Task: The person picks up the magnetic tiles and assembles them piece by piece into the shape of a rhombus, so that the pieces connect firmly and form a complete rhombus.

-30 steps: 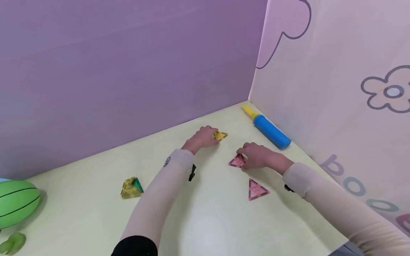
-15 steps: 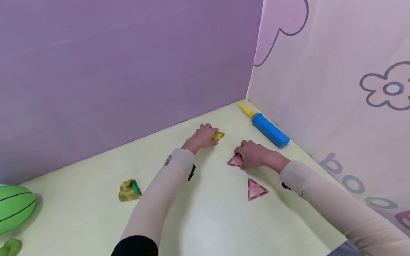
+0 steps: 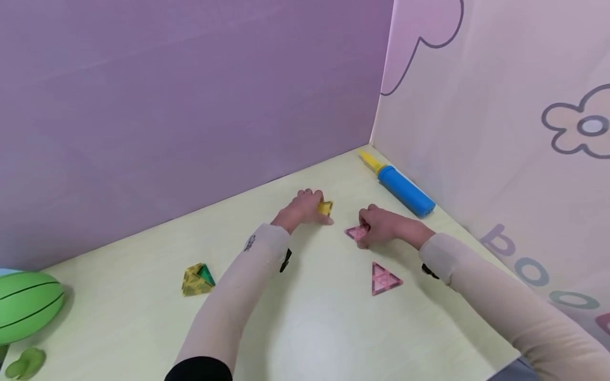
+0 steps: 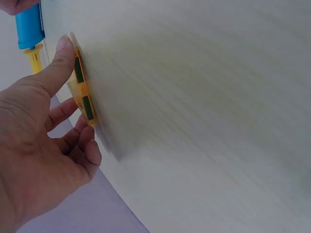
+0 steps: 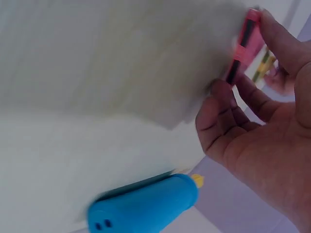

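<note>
Pinching a flat, translucent yellow plastic tile (image 3: 326, 208), your left hand (image 3: 301, 208) sits just right of centre in the head view. In the left wrist view your thumb presses one end of it and your fingers the other, at upper left. Your right hand (image 3: 385, 227) pinches a translucent pink plastic tile (image 3: 355, 233) a little lower and to the right; the right wrist view has it at upper right, thumb and fingertips at opposite ends. You hold the two tiles near each other but apart. Below your right hand, a flat pink triangular tile (image 3: 385, 279) lies on the pale tabletop (image 3: 314, 328). A faceted yellow-and-green piece (image 3: 198, 279) rests at lower left, near your left sleeve (image 3: 238, 296). Toward upper right lies a blue cylindrical pump with a yellow nozzle (image 3: 405, 189). A green, dark-striped rounded object (image 3: 28, 307) sits at the left edge.
</note>
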The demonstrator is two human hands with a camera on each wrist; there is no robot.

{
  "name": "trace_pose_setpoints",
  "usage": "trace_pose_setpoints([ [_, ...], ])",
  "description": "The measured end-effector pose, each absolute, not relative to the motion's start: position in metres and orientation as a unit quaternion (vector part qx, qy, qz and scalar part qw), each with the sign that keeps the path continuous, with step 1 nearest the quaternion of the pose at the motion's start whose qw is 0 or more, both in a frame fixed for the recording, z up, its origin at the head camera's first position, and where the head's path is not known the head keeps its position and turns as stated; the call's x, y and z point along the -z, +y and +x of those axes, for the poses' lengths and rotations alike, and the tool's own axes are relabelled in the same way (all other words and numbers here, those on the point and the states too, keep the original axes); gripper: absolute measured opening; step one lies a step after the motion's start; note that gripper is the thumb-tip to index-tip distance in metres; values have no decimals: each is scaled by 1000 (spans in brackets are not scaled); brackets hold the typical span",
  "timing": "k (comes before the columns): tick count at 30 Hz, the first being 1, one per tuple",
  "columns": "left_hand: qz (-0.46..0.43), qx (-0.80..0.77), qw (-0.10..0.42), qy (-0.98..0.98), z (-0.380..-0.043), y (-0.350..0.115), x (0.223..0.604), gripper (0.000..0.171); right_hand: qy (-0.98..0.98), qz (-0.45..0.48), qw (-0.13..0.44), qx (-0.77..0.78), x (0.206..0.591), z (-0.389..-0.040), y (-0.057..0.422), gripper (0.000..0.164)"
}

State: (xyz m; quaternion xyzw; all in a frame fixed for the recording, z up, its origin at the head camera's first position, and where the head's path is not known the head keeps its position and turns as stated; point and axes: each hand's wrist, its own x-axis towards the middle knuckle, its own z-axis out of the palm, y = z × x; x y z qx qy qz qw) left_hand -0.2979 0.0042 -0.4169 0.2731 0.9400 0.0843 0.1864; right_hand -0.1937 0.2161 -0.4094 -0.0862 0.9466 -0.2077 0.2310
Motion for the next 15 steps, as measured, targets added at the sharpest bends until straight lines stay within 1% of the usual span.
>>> trace_pose_setpoints([
  [5,270,-90,200,937,-287,1,414,70,958,-49,192,206,413,-195,224,47],
  [8,273,-92,212,934,-278,1,414,67,965,-34,179,190,416,-197,224,50],
  [12,280,-90,224,929,-266,0,414,64,966,-30,180,185,420,-199,223,53],
  [15,283,-85,222,929,-261,-1,414,63,963,-26,187,194,420,-201,220,52],
])
